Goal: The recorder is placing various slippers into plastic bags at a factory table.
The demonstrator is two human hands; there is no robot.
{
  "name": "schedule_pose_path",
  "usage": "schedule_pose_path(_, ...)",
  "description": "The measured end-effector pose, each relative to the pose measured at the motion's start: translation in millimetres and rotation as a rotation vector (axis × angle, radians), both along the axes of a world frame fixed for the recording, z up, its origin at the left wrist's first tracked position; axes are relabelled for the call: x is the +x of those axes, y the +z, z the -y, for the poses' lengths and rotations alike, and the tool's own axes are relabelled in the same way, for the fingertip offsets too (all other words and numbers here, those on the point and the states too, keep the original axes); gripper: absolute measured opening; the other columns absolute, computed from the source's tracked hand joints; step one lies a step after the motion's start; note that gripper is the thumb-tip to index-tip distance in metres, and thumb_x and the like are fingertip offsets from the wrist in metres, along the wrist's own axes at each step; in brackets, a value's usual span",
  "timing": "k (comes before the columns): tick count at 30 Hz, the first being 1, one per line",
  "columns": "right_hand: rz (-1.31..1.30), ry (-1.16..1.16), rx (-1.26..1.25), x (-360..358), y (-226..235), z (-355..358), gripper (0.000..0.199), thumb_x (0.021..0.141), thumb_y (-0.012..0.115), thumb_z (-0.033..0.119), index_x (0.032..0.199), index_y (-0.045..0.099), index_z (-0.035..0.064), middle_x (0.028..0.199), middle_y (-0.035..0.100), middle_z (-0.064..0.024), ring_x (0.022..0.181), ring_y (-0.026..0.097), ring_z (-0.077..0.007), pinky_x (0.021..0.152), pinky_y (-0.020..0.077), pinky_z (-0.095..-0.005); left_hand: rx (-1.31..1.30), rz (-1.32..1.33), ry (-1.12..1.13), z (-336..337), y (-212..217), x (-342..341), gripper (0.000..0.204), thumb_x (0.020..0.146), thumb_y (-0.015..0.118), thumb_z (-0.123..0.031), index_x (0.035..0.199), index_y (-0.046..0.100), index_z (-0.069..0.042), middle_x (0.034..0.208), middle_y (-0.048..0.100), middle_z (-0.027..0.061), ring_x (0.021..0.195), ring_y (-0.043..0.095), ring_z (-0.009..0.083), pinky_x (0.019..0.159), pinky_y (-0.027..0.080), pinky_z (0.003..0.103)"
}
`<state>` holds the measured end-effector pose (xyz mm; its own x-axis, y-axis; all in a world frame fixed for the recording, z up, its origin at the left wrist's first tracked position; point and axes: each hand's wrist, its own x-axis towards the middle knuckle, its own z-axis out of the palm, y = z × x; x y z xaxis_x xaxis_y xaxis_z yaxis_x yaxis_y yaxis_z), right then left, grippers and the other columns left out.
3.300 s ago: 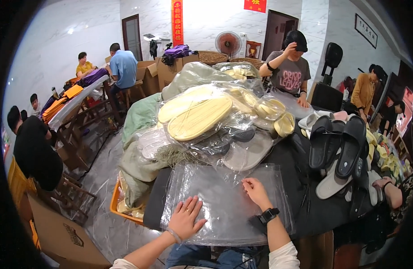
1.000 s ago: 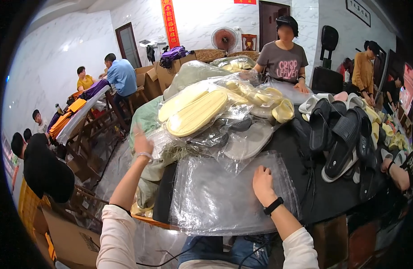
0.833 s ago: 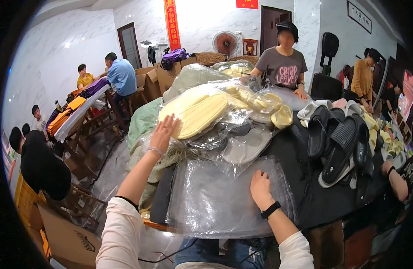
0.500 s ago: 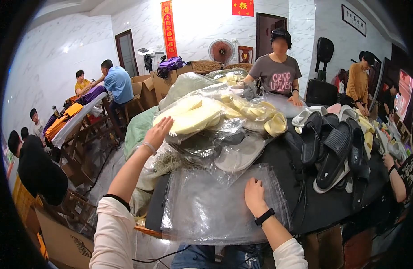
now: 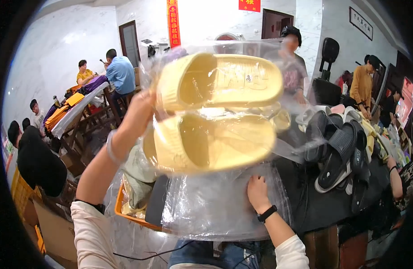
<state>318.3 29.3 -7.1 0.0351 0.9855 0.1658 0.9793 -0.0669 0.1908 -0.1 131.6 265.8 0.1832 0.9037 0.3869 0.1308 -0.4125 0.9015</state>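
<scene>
A pair of pale yellow slide slippers (image 5: 233, 134) in a clear plastic bag hangs in front of me above the table. At its left end my left hand (image 5: 143, 107) is closed on the bagged pair, its fingers blurred and partly behind the plastic. My right hand (image 5: 259, 195) rests on a flat stack of clear plastic bags (image 5: 202, 206) at the table's near edge. Its fingers are curled in; whether they pinch anything is hidden.
Dark and white slippers (image 5: 336, 152) lie piled on the right of the black table (image 5: 300, 210). An orange crate (image 5: 121, 201) is below at the left. Across the table stands a person (image 5: 296, 71); others work at the left table (image 5: 63, 125) and at far right.
My left hand has lifted the bagged yellow slippers off the heap and brought them nearer, over the table. My right hand has stayed on the stack of bags.
</scene>
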Motion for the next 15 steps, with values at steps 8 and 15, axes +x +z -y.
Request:
schedule_pose_path(8,-1.344,0.432,-0.044,45.7,36.3,30.4,0.029,0.088,0.051,0.008,0.113,0.058,-0.0023,0.115,0.058,-0.0176,0.108,0.055,-0.0271,0.088,0.0466,-0.0342,-0.949,0.235,-0.158,67.8,-205.4,38.3,0.028,0.096,0.046,-0.018,0.115,0.051,0.002,0.102,0.061,0.0162,0.078,0.066,0.0247,0.068,0.059,0.031)
schedule_pose_path(15,-1.371,-0.067,0.125,121.5,49.0,51.9,0.032,0.096,0.046,0.019,0.116,0.055,-0.0037,0.102,0.065,-0.0149,0.088,0.063,-0.0165,0.076,0.0515,-0.0294,-0.768,0.158,-0.015,79.3,-262.8,27.1,0.032,0.095,0.045,-0.014,0.122,0.042,0.003,0.112,0.056,0.0172,0.095,0.061,0.0251,0.079,0.054,0.031)
